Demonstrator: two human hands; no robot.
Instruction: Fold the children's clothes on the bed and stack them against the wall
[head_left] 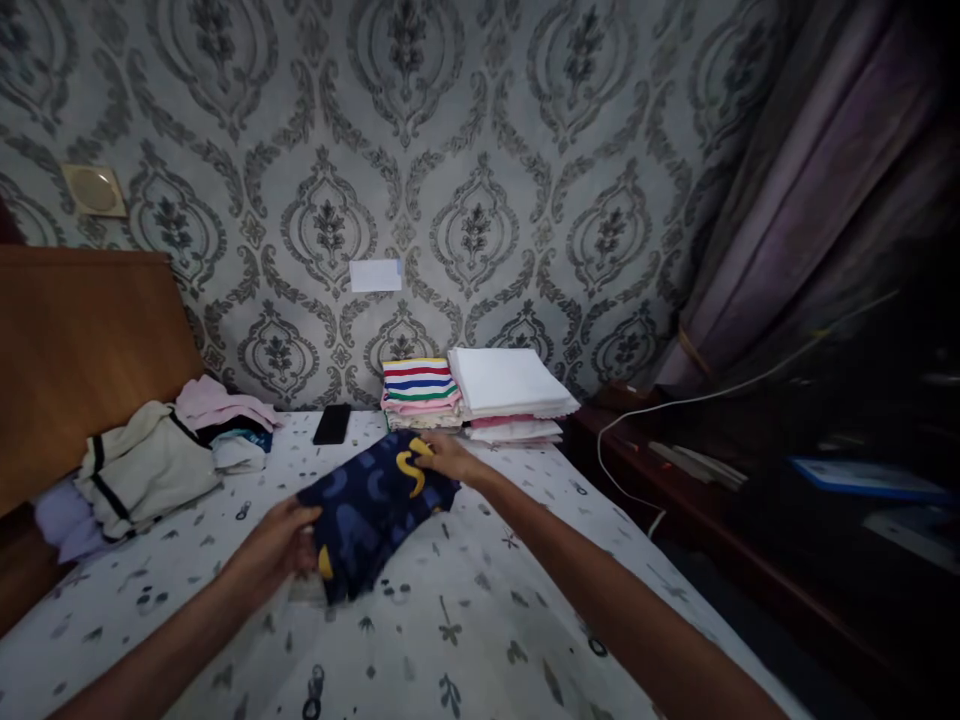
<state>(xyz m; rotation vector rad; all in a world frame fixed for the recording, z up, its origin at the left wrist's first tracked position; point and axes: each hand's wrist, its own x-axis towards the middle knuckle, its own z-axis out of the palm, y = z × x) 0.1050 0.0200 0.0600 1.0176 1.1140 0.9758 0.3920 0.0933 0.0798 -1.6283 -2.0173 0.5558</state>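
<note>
A dark navy garment [367, 510] with blue and yellow letter-like shapes is held up over the bed. My left hand [281, 540] grips its left edge, thumb on top and fingers partly hidden beneath. On the far right side, my right hand [448, 460] pinches its upper edge near a yellow shape. The cloth is slightly tilted and its lower edge is a little blurred. Just behind it lies a folded stack of clothes with a striped piece [420, 383] on top. Beside that stack sits a pile of folded white cloth [514, 382].
Loose clothes, including a cream piece with black trim [150, 465] and a pink one [225, 405], lie by the wooden headboard [82, 350]. A black phone [332, 425] rests near the wall. At right, a white cable [712, 390] crosses a dark red surface [675, 480].
</note>
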